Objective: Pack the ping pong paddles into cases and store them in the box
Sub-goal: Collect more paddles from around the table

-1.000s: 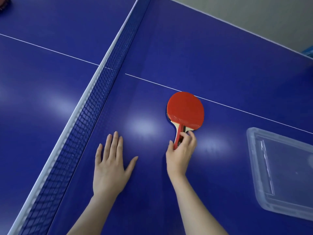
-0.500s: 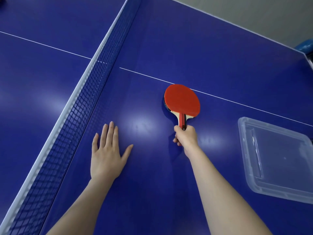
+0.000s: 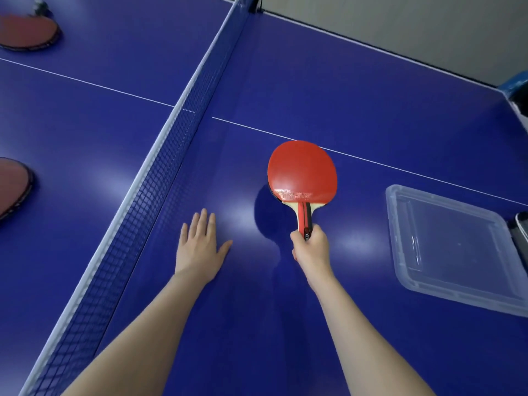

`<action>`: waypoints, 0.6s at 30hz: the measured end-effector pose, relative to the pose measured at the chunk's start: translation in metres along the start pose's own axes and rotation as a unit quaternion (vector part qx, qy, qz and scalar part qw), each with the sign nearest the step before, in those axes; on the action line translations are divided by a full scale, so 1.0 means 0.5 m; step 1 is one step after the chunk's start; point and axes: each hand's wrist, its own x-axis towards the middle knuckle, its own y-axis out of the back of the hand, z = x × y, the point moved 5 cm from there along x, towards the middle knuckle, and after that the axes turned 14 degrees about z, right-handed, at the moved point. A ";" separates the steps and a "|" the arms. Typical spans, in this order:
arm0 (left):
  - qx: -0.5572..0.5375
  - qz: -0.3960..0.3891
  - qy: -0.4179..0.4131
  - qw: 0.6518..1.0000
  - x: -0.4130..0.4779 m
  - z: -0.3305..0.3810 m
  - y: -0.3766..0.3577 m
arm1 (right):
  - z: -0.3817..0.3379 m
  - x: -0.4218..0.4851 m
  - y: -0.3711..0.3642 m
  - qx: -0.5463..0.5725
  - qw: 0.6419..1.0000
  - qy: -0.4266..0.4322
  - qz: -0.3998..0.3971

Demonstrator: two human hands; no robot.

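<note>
A red ping pong paddle [image 3: 302,170] with a red and black handle is lifted above the blue table [image 3: 357,95], casting a shadow below it. My right hand [image 3: 310,247] is closed around its handle. My left hand [image 3: 200,247] lies flat on the table with fingers spread, holding nothing. A clear plastic box [image 3: 454,247] stands on the table to the right of the paddle. Beyond the net, two more red paddles lie on the far half: one [image 3: 27,31] at the top left, one [image 3: 11,185] at the left edge, partly cut off.
The net [image 3: 160,178] runs diagonally from the bottom left to the top middle, left of my left hand. A dark object [image 3: 521,232] shows at the right edge beside the box. A blue item [image 3: 517,84] sits past the table's far right corner.
My right hand went from pinching the paddle's handle on the table to gripping it fully and raising the paddle. The view has shifted, bringing the two paddles beyond the net into sight.
</note>
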 end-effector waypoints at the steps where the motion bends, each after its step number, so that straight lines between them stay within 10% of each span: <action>1: 0.000 0.001 -0.001 1.000 -0.032 0.006 0.008 | 0.002 -0.019 0.012 0.000 1.000 0.004 -0.004; 18: -0.032 0.085 0.131 0.987 -0.492 0.081 0.199 | 0.036 -0.315 0.195 0.009 0.986 0.092 -0.138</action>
